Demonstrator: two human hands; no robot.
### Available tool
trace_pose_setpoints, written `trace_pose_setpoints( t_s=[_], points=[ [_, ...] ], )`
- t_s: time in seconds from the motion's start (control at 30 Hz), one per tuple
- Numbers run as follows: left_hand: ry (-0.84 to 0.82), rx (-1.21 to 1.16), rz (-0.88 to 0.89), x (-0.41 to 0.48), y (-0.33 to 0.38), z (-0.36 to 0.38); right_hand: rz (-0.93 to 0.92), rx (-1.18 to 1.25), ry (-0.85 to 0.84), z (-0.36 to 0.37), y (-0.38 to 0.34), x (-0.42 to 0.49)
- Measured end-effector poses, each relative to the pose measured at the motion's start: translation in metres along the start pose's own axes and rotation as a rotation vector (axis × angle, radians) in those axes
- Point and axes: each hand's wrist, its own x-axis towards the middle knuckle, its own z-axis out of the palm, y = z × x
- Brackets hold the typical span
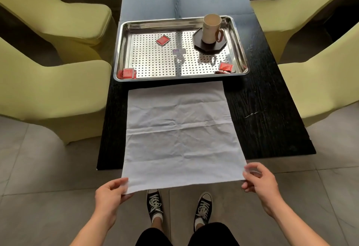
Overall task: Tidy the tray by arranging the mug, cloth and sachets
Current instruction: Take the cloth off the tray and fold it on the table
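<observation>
Cloth (180, 133): white, creased, spread flat on dark table (262, 109). Far edge lies just short of tray (124, 26); near edge overhangs table front twd person. Overhang sits level, no droop, consistent w/ both near corners being held up.

Near row, L to R:
- Left hand (111, 193): thumb on top, fingers beneath, pinching near-left corner. Grip looks firm.
- Right hand (258, 181): fingers curled, thumb & forefinger closed at near-right corner. Appears pinched, but fingertips are blurred, so contact is judged, not confirmed.
- Assessment: the two-corner hold suits folding cloth away from person, prob. to halve it before it goes on tray.

Tray row, L to R:
- Front-left sachet (127, 73): red, tucked against rim in corner.
- Tilted sachet (162, 40): red, further back, left of centre.
- Pale sachet (179, 51): approx. centre.
- Mug (210, 29): upright on dark octagonal coaster (202, 47), back-right, handle to right.
- Front-right sachet (225, 66): red, near rim.

Sachets lie well apart, not yet grouped. Cloth step in hand; sachets & mug outstanding. Corners must rise together or fold will skew.
</observation>
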Motion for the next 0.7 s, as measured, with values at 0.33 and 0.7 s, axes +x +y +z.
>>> trace_pose_setpoints(
  t_s=[0.33, 0.7],
  points=[
    [-0.077, -0.173, 0.076, -0.002, 0.029, -0.009, -0.051, 0.076, -0.106, -0.008, -0.042, 0.009],
    [-0.091, 0.127, 0.29, 0.041, 0.085, 0.002, -0.181, -0.029, 0.045, 0.021, -0.104, 0.059]
  ],
)
